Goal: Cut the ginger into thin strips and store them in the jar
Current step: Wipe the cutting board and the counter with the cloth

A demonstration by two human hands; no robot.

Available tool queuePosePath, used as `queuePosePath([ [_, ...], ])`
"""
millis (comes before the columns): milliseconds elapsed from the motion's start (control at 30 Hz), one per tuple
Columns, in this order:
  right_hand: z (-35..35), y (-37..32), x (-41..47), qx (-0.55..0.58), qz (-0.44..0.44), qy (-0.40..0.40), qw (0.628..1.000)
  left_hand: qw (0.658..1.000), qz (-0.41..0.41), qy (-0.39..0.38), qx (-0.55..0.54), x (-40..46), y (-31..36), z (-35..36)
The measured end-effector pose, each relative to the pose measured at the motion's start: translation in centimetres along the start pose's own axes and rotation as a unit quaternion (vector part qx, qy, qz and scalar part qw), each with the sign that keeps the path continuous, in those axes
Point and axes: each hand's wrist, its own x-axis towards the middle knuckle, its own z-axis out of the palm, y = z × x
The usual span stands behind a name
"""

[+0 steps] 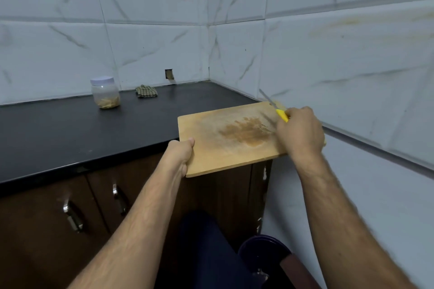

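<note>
Cutting board (225, 141): bare, stained; left hand (179, 151) clamps its near-left corner, right hand (299, 132) grips knife (278, 111), probably clearing up. Jar (105, 92): far left, lidded, strips inside.

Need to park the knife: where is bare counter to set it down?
Bare black counter lies between the jar and the cutting board, and between the folded cloth and the board. The board's right end is crowded: right hand, knife, wall.
</note>
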Motion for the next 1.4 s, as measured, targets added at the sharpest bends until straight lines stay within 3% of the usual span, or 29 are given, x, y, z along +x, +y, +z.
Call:
queuePosePath([
  [400,1.7,3.9,-6.6,0.012,-0.051,-0.084,0.995,1.0,0.009,-0.005,-0.012,-5.1,-5.4,2.1],
  [600,0.8,4.3,-8.4,0.013,-0.073,-0.089,0.993,0.999,-0.041,-0.007,-0.033,-7.2,-8.8,2.4],
  [933,5.3,6.3,-11.6,-0.011,-0.021,-0.198,0.98,0.988,-0.139,0.064,-0.037,-5.7,-15.2,1.4],
  [1400,11.8,9.9,-13.0,-0.007,0.056,-0.26,0.964,0.979,-0.172,0.107,-0.024,-3.1,-19.2,1.7],
])
